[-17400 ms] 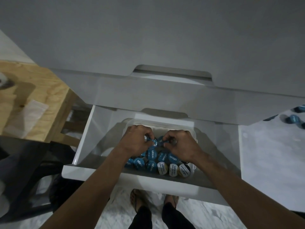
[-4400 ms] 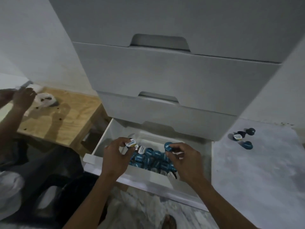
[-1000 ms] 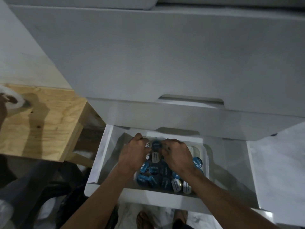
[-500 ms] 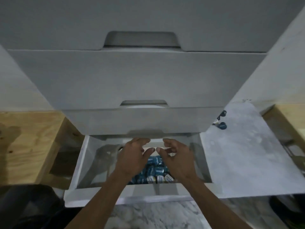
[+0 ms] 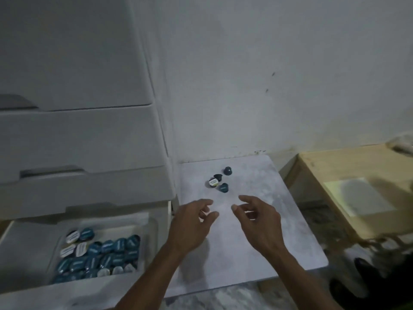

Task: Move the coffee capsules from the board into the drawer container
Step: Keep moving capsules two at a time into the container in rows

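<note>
Three coffee capsules sit in a loose cluster near the far end of the pale board. Both hands hover above the board short of them, the left hand and right hand empty, fingers relaxed. Many capsules fill the container in the open drawer.

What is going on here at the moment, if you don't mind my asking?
A person is moving coffee capsules into a drawer. Both hands are empty: the left hand and right hand reach over the white board towards the last capsules, a small cluster near its far edge, not yet touched. The open bottom drawer to the left holds a clear container already packed with blue and white capsules.
</note>
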